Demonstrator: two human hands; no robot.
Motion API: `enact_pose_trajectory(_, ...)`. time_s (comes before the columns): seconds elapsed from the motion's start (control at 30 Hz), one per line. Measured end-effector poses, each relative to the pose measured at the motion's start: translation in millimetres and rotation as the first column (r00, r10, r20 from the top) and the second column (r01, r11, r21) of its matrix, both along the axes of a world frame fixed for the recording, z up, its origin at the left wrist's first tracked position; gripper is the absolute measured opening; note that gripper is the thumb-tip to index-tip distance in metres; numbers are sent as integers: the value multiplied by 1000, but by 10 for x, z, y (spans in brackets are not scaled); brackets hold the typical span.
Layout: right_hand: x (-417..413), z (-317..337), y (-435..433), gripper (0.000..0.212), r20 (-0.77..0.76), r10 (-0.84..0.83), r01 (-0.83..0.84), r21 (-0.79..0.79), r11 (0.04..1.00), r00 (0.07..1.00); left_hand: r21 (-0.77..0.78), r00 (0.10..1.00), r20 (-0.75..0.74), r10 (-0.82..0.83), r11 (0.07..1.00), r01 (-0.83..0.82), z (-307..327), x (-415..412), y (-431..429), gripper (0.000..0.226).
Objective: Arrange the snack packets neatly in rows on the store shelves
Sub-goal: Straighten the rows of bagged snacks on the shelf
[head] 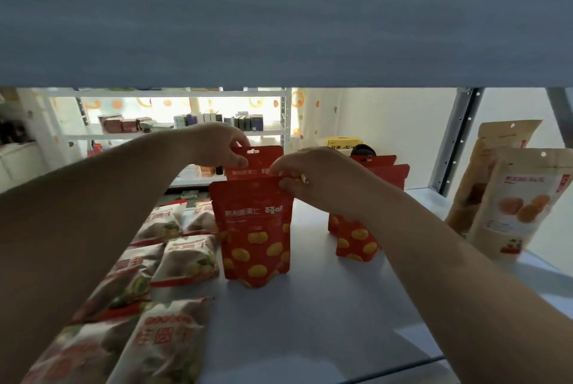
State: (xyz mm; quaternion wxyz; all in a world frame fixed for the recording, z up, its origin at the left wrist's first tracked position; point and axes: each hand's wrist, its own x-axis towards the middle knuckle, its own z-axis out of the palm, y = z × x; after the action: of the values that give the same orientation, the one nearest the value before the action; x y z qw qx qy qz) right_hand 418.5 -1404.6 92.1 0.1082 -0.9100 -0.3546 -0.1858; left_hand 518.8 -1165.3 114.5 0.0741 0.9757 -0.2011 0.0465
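Mid-frame, left hand (223,148) pinches the back red pouch (263,160), right hand (313,179) pinches the front pouch (254,228); I'd square their tops and keep both upright on the shelf (325,306).

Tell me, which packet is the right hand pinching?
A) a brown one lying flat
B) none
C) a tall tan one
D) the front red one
D: the right hand pinches the top edge of the front red packet, which stands upright; the left hand holds the top of the rear red packet.
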Motion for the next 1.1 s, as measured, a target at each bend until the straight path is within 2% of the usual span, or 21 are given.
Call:
enact_pose_trajectory(0.1, -8, 56, 35, 23, -38, -47, 47, -14, 999, 998, -19, 997, 71, -41, 999, 43, -111, -6, -51, 15)
enact_pose_trajectory(0.17, -19, 78, 7, 23, -53, -74, 74, 5, 997, 996, -78, 995, 93, -45, 996, 52, -148, -4, -86, 16)
enact_pose_trajectory(0.27, -45, 102, -53, 24, -60, -107, 107, -1, 994, 992, -87, 991, 124, -44, 995, 55, -175, 4, -140, 17)
enact_pose_trajectory(0.37, -69, 124, -122, 25, -84, -143, 142, -12, 990, 986, -154, 996, 55, -67, 985, 75, -184, -7, -210, 14)
enact_pose_trajectory(0.8, -66, 129, -404, 25, -124, -203, 202, -18, 979, 971, -155, 984, 50, -173, 972, 179, -166, -157, -564, 19)
enact_pose_trajectory(1.1, 19, 126, -545, 22, -139, -201, 206, 21, 978, 970, -370, 983, -90, -161, 922, 117, -185, -216, -587, 17)
